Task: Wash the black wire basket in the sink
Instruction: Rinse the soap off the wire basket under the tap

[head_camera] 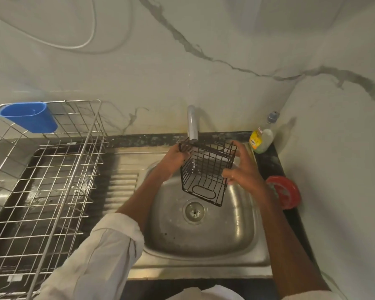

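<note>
Two hands hold a black wire basket of square shape (206,172) up over the basin of a stainless steel sink (236,232), right under the curved chrome tap spout (192,124). Basket is tilted, open top facing toward the back wall, its bottom w/ an oval wire loop facing the camera. Thin stream of water runs from the spout down into the basket.

Left hand (173,158) grips the basket's upper left rim, fingers curled round the wire at that corner. Right hand (244,167) is on the right side: thumb at the top right corner, fingers spread fairly wide and pressed along the lower right edge, so it cradles rather than clenches. Left arm has a rolled-up white sleeve (102,256); right forearm is bare.

Round drain strainer (194,211) sits in the basin floor, below the basket & apart from it. Ribbed drainboard to the left of the basin.

Right of the sink, on the dark surface (268,165): a clear bottle of green liquid w/ a yellow label (261,140) near the back wall, & a red round tub (285,192) nearer the camera.

Left side: a large silver wire dish rack (52,182), w/ a blue plastic cup-shaped holder (29,116) hung on its back rim. White marble-look wall behind.
</note>
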{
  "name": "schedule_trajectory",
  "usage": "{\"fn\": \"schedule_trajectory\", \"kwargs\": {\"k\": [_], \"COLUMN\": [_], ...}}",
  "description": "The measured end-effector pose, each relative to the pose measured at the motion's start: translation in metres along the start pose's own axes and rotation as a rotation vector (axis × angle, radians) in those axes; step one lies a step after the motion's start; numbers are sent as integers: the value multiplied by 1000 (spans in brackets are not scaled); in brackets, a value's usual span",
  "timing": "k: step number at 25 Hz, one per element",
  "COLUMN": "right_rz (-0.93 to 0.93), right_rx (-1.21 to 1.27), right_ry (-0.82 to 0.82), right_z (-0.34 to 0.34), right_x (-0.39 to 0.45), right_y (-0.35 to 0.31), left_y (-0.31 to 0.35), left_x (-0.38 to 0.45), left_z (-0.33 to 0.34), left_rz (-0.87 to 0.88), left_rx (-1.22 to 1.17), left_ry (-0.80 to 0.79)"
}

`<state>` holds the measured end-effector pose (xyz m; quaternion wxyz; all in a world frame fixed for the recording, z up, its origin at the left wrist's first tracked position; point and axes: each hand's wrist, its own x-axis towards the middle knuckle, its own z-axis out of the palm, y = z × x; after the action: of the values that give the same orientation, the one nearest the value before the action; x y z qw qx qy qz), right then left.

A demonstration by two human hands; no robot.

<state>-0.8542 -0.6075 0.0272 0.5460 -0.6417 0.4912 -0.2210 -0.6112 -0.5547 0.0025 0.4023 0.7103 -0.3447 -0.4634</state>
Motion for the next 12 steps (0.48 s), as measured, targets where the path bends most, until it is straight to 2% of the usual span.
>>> {"fn": "schedule_trajectory", "kwargs": {"k": [4, 8, 12], "right_rz": [0, 25, 45], "right_rx": [-93, -222, -179], "right_ry": [-74, -83, -145], "right_z": [-10, -13, -7], "right_x": [-1, -2, -6], "right_y": [0, -2, -3], "left_y": [11, 10, -1], "left_x": [4, 7, 0], "left_z": [13, 22, 11], "left_rz": [61, 86, 137], "left_rx": [-5, 79, 238], "left_ry": [-23, 79, 191]}}
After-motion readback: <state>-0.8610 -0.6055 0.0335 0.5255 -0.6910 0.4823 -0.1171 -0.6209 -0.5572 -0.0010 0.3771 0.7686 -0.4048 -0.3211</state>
